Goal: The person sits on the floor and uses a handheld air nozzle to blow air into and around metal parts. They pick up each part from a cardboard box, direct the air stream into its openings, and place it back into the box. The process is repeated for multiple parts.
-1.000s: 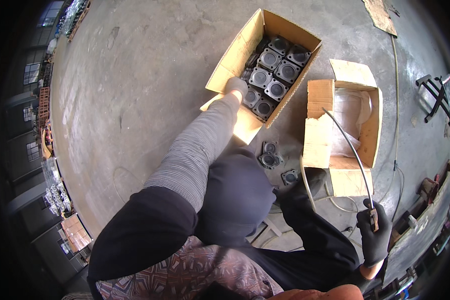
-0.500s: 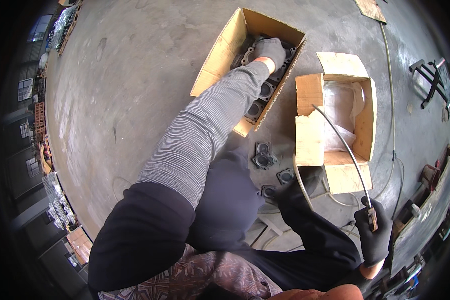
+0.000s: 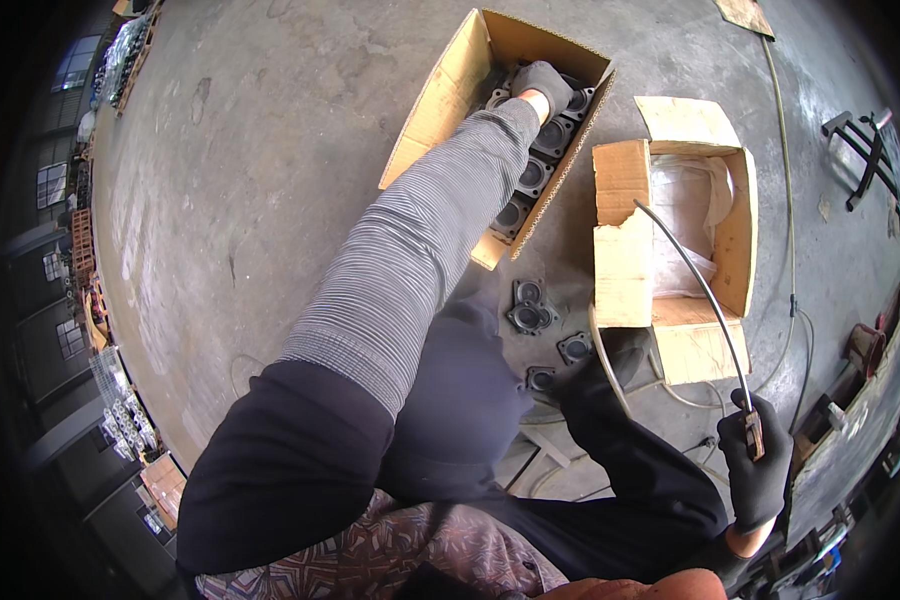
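My left hand (image 3: pixel 543 84), in a dark grey glove, reaches into an open cardboard box (image 3: pixel 425 125) at the far middle. Its fingers curl down among dark, flanged metal parts (image 3: pixel 553 137) with round openings; whether one is gripped stays hidden. At the right, my right hand (image 3: pixel 757 470), also gloved, is closed around the handle of a tool with a long, curved thin metal tube (image 3: pixel 708 297). The tube rises over a second cardboard box (image 3: pixel 620 275), which holds clear plastic sheeting (image 3: pixel 682 215). Several similar metal parts (image 3: pixel 530 307) lie on the floor between the boxes and my legs.
A hose (image 3: pixel 790 220) runs along the concrete floor right of the second box. Farther right stands a black folding frame (image 3: pixel 863 160). A worn board-like surface (image 3: pixel 850 440) lies at the lower right, with small items beside it. Stacked goods (image 3: pixel 125 415) line the left edge.
My left hand has shifted slightly farther away inside the box. My right hand and the curved tube have moved a little to the right. The view has shifted slightly.
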`<state>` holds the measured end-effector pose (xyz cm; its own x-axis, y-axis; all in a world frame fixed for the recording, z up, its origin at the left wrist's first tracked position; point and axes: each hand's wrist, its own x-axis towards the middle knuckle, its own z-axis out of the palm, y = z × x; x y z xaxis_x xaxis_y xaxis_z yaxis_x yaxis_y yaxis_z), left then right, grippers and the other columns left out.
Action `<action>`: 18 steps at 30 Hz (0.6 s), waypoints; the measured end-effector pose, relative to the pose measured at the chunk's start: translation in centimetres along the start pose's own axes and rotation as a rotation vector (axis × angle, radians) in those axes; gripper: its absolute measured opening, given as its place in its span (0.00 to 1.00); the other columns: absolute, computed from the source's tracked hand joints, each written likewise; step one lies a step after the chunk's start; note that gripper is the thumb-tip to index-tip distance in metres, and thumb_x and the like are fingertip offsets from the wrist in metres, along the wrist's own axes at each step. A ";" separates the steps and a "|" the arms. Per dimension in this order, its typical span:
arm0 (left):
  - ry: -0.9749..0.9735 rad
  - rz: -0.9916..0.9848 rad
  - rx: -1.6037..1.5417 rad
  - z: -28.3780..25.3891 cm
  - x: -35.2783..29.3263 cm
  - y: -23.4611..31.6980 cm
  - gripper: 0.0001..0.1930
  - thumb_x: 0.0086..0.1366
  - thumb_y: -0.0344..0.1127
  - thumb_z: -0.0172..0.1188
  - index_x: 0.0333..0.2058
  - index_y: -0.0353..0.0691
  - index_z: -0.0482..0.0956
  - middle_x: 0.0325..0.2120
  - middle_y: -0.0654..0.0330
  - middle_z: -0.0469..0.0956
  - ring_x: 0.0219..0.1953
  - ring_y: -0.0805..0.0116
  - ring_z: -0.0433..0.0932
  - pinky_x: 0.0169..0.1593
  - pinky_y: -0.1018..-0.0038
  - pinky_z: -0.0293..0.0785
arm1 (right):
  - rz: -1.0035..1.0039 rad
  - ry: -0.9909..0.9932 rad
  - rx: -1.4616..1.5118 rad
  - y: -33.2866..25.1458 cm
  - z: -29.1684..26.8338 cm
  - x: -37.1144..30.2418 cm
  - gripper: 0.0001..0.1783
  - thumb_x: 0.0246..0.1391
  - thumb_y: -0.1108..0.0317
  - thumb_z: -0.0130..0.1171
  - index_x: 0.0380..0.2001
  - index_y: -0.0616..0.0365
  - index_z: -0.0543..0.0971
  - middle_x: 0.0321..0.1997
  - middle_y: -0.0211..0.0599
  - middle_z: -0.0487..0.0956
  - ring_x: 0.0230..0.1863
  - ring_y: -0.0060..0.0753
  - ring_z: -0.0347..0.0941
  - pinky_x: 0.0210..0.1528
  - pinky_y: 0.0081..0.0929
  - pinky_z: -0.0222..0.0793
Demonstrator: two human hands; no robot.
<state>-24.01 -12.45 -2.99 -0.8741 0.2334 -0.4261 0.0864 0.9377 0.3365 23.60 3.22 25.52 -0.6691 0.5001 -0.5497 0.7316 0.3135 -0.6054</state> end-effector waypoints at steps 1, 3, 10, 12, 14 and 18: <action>-0.016 0.004 -0.032 -0.2 0.1 -0.1 0.23 0.61 0.50 0.72 0.49 0.39 0.89 0.52 0.46 0.87 0.55 0.49 0.86 0.59 0.60 0.82 | -0.004 -0.007 -0.018 -0.1 0.0 0.1 0.19 0.57 0.81 0.63 0.53 0.66 0.82 0.25 0.29 0.74 0.28 0.16 0.70 0.34 0.21 0.68; -0.042 -0.013 -0.094 -0.4 0.1 -0.3 0.29 0.58 0.53 0.76 0.51 0.38 0.88 0.53 0.46 0.86 0.56 0.50 0.85 0.60 0.62 0.81 | 0.002 -0.023 -0.034 -0.5 0.1 0.2 0.19 0.57 0.81 0.63 0.53 0.66 0.82 0.25 0.29 0.74 0.29 0.17 0.70 0.34 0.21 0.68; 0.149 0.115 -0.281 1.4 -0.1 -0.6 0.34 0.55 0.55 0.79 0.52 0.36 0.84 0.55 0.43 0.84 0.60 0.48 0.82 0.63 0.61 0.78 | 0.006 -0.014 -0.027 -1.5 0.6 0.4 0.18 0.59 0.80 0.63 0.53 0.66 0.82 0.26 0.28 0.75 0.29 0.16 0.70 0.34 0.21 0.68; 0.197 0.158 -0.313 1.5 0.0 -1.1 0.35 0.55 0.53 0.81 0.52 0.32 0.82 0.52 0.41 0.84 0.56 0.46 0.84 0.60 0.60 0.79 | 0.002 -0.008 -0.038 -1.5 0.7 0.3 0.18 0.60 0.80 0.63 0.54 0.65 0.82 0.26 0.28 0.75 0.30 0.16 0.70 0.34 0.21 0.68; 0.254 0.189 -0.352 0.6 -0.3 -2.3 0.34 0.54 0.52 0.82 0.50 0.30 0.84 0.47 0.41 0.87 0.52 0.43 0.85 0.57 0.60 0.80 | -0.008 0.002 -0.057 -1.4 0.7 0.1 0.18 0.60 0.80 0.63 0.54 0.65 0.82 0.27 0.27 0.75 0.30 0.16 0.70 0.34 0.21 0.68; 0.321 0.359 -0.475 -5.4 -2.6 -7.5 0.26 0.60 0.41 0.78 0.51 0.30 0.84 0.43 0.50 0.89 0.44 0.65 0.88 0.50 0.68 0.84 | -0.020 0.000 0.012 -1.0 0.4 -0.4 0.20 0.60 0.80 0.63 0.56 0.66 0.81 0.28 0.28 0.74 0.31 0.17 0.70 0.35 0.20 0.68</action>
<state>-24.97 -21.48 0.17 -0.9354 0.3524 0.0274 0.2429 0.5845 0.7742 23.07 2.37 26.11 -0.6839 0.4936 -0.5374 0.7163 0.3140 -0.6232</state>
